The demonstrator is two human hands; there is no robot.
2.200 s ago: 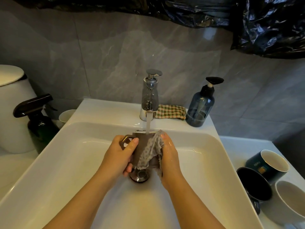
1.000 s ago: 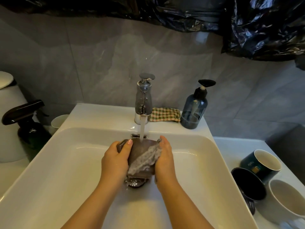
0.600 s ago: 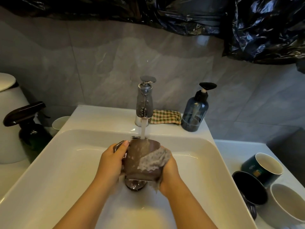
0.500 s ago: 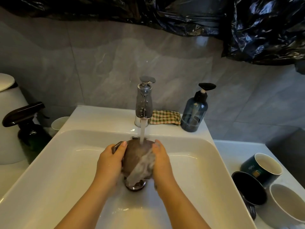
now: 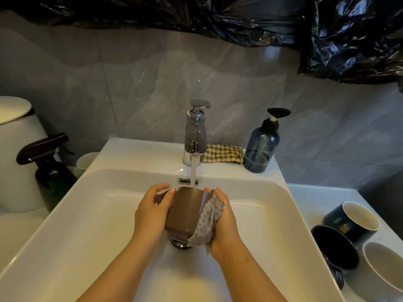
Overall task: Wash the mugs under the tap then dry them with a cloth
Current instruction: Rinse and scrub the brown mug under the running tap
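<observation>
Brown mug (image 5: 185, 211): held low in the white basin (image 5: 87, 214), straight in front of the tap (image 5: 195, 131) and below it, tilted with its base nearer the camera and its far end under the running water (image 5: 193, 171). Left hand (image 5: 152, 212): fingers and thumb wrapped round the mug's left side, where the handle is mostly hidden. Right hand (image 5: 224, 223): curled round a grey patterned cloth (image 5: 209, 221), holding it against the mug's right side, with the cloth's tail hanging down. Drain (image 5: 178, 244): chrome, partly hidden beneath the mug, in front of the tap. Overflow slot (image 5: 185, 181): on the basin wall just in front of the tap. Checked cloth (image 5: 224, 153): folded on the ledge, just right of the tap. Blue pump bottle (image 5: 261, 149): upright, right of the tap, beyond the checked cloth. Teal mug (image 5: 349, 223), dark mug (image 5: 333, 247), white mug (image 5: 381, 271): grouped together on the counter, far right of the tap and nearer the camera, mouths facing up and left. Dark spray bottle (image 5: 50, 168): far left of the tap. Small white cup (image 5: 87, 162): left of the tap, beside the basin edge. Black plastic sheet (image 5: 349, 35): hung on the grey wall above the tap.
</observation>
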